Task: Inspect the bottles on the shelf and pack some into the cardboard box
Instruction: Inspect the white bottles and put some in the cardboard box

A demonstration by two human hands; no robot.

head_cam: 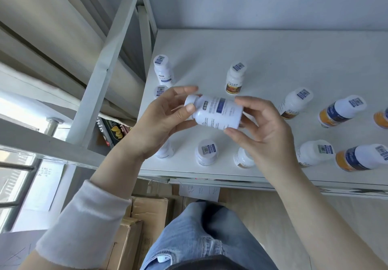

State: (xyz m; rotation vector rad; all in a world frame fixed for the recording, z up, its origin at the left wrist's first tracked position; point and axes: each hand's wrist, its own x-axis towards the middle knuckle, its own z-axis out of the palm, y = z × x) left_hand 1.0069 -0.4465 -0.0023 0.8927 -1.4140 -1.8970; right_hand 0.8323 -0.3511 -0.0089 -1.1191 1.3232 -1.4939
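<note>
A white bottle with a blue label [216,112] lies on its side in the air above the white shelf [273,55]. My left hand [165,118] holds its cap end with thumb and fingers. My right hand [262,127] grips its base end. Several other white bottles stand on the shelf, among them one at the back left [162,70], one with a brown label [235,78] and one seen from above near the front edge [206,152]. A cardboard box [138,223] sits on the floor below the shelf, left of my legs.
Bottles with orange and blue labels [341,111] [361,157] stand at the shelf's right. A white metal shelf upright [105,64] runs diagonally on the left. A dark snack packet [113,130] lies behind it. A paper note [199,193] hangs under the shelf's front edge.
</note>
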